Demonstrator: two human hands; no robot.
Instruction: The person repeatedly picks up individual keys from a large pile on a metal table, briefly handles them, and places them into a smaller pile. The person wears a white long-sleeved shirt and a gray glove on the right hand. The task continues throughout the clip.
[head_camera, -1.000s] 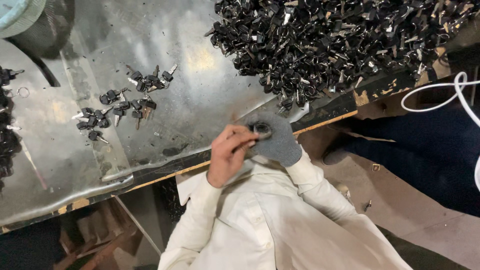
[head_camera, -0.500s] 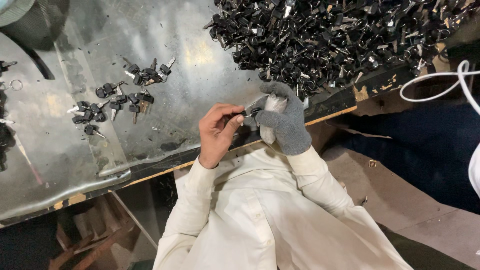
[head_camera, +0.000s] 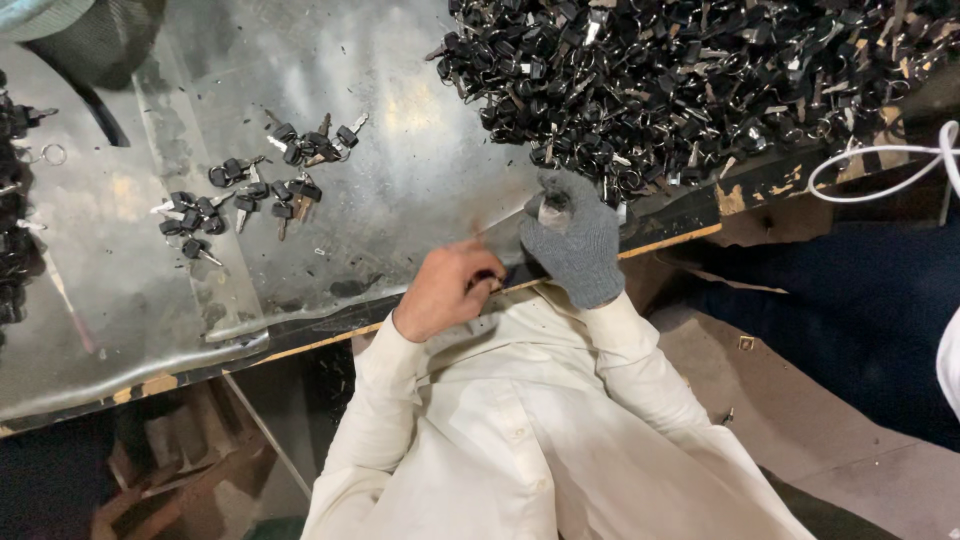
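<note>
At the tabletop (head_camera: 420, 200) edge, two hands are working together.
The gloved right hand (head_camera: 572, 245) is gripping a small metal piece (head_camera: 553, 210); the bare left hand (head_camera: 450, 290) is closing beside it, between a big key pile (head_camera: 700, 80) and a few scattered keys (head_camera: 250, 190).

Worktable (head_camera: 420, 200) with a dull, scuffed sheet-metal top and a worn wooden front edge. At one to two o'clock on it lies a large heap of black-headed keys (head_camera: 680, 80). At ten o'clock sits a small scattered group of the same keys (head_camera: 260, 185), well apart from the heap. At nine o'clock, more black keys (head_camera: 15, 200) crowd the table's edge, a loose metal ring (head_camera: 54, 154) just beside them.
</note>
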